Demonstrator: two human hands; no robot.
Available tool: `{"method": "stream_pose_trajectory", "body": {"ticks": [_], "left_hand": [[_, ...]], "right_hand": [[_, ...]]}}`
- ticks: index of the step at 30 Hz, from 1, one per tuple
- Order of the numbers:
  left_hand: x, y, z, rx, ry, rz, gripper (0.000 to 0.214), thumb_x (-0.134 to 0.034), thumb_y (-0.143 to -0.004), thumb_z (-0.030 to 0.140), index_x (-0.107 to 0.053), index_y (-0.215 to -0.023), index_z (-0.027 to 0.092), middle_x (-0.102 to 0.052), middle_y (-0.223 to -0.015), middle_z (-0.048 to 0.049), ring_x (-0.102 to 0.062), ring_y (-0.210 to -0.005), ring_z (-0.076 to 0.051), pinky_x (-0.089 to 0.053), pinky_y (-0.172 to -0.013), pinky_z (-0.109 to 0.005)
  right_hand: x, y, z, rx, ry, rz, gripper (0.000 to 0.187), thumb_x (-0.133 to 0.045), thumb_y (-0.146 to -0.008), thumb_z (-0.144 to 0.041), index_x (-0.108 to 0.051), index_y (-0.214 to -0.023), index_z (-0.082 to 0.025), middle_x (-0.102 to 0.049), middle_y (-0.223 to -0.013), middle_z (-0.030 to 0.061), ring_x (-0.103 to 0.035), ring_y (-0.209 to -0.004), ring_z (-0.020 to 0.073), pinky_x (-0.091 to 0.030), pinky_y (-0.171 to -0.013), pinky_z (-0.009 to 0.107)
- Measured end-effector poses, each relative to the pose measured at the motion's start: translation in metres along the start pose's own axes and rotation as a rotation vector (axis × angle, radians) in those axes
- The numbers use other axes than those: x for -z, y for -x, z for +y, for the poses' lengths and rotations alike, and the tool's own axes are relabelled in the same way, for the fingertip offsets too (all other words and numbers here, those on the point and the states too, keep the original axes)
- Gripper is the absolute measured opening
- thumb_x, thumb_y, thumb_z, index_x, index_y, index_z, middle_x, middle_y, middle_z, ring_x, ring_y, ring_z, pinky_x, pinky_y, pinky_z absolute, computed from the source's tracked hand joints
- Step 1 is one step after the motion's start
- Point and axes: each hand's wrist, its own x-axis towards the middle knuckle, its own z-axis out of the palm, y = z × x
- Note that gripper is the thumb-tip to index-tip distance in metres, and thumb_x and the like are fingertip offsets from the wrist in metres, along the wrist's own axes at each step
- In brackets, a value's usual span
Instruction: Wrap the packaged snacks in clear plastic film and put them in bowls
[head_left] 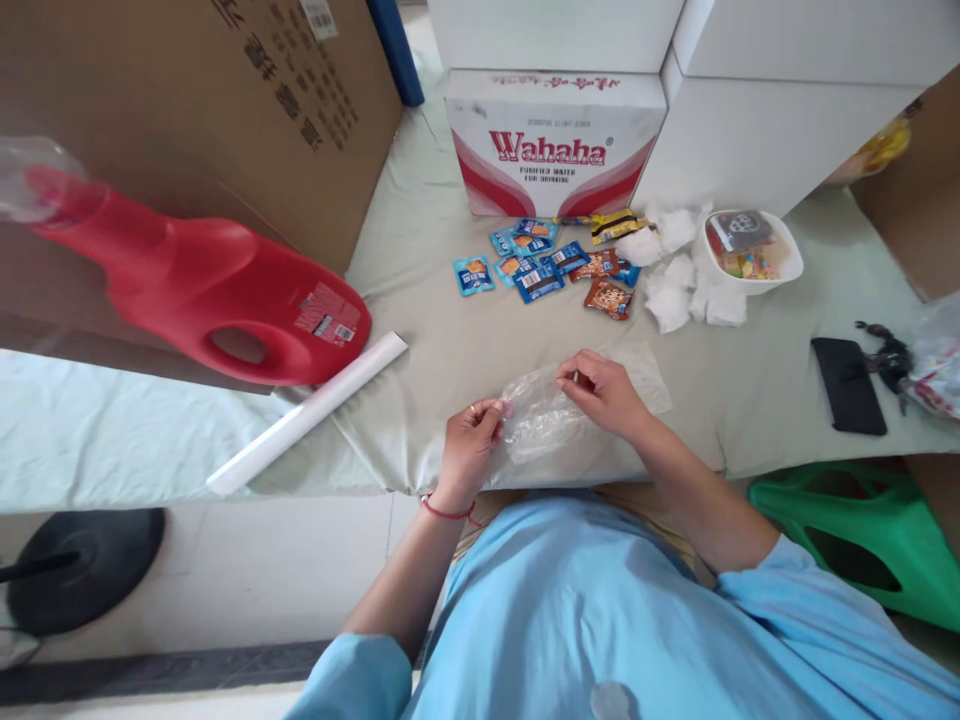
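Over my feed from the head camera, the handling of a clear plastic bag (pixel 536 435) looks under way rather than finished: I see it lying crumpled on the cloth-covered table (pixel 420 290), near the front edge, between and partly beneath the two hands. The left hand (pixel 472 432) has the bag's left edge pinched between thumb and finger; the right hand (pixel 600 390) is over the bag with its fingers curled in, and I cannot tell whether they have caught any film. What I can count as done is that the bag is out and within reach of both hands; I make out nothing inside it, and I cannot tell whether its mouth has been parted. Beyond it, the blue packets (pixel 539 282) and brown packets (pixel 608 299) lie loose and apart from the hands, with crumpled white packets (pixel 668 304) to their right, just beside a white tub (pixel 793 260) that already has some packaged items in it, so I judge the work on the bag to be at an early stage
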Motion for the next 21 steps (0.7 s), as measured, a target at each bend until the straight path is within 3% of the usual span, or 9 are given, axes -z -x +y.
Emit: {"method": "stream_pose_trajectory", "body": {"ticks": [4,7,9,14,21], "left_hand": [[-0.004,0.004,0.005,-0.007,-0.008,-0.021,0.036,-0.075,-0.080,0.054,-0.077,-0.080,0.018,-0.057,-0.056,0.0032,-0.041,-0.053,-0.010,-0.029,-0.053,-0.025],[-0.007,0.006,0.006,-0.016,-0.016,-0.057,0.037,-0.075,-0.080,0.055,-0.077,-0.081,0.018,-0.056,-0.054,0.0039,-0.043,-0.052,-0.010,-0.031,-0.054,-0.025],[-0.008,0.007,0.007,-0.001,-0.020,-0.079,0.039,-0.074,-0.081,0.056,-0.077,-0.081,0.018,-0.055,-0.052,0.0042,-0.042,-0.051,-0.010,-0.030,-0.054,-0.025],[-0.011,0.009,0.011,0.072,0.031,-0.065,0.037,-0.075,-0.076,0.054,-0.076,-0.080,0.017,-0.059,-0.053,0.0030,-0.041,-0.047,-0.009,-0.027,-0.051,-0.025],[-0.009,0.014,0.019,0.148,0.171,-0.095,0.035,-0.078,-0.066,0.040,-0.076,-0.092,0.015,-0.078,-0.081,-0.0060,-0.050,-0.046,-0.008,-0.023,-0.046,-0.024]], "right_hand": [[-0.026,-0.002,-0.014,-0.176,-0.183,-0.077,0.015,-0.067,-0.093,-0.036,-0.067,-0.095,-0.021,-0.065,-0.084,-0.0013,-0.048,-0.062,0.0106,-0.040,-0.062,0.025],[-0.044,0.000,-0.017,-0.195,-0.183,-0.121,0.024,-0.077,-0.085,-0.036,-0.068,-0.101,-0.022,-0.067,-0.094,-0.0007,-0.049,-0.063,0.0098,-0.041,-0.063,0.025],[-0.051,0.002,-0.016,-0.173,-0.180,-0.152,0.013,-0.073,-0.087,-0.030,-0.069,-0.097,-0.022,-0.067,-0.091,-0.0003,-0.051,-0.066,0.0107,-0.042,-0.065,0.025],[-0.053,0.004,-0.006,-0.201,-0.215,-0.087,0.007,-0.063,-0.090,-0.025,-0.068,-0.090,-0.021,-0.065,-0.081,-0.0009,-0.053,-0.070,0.0129,-0.042,-0.068,0.025],[-0.050,0.006,0.000,-0.265,-0.292,-0.042,0.015,-0.064,-0.087,-0.036,-0.066,-0.088,-0.021,-0.064,-0.079,-0.0016,-0.052,-0.067,0.0125,-0.042,-0.066,0.026]]}}
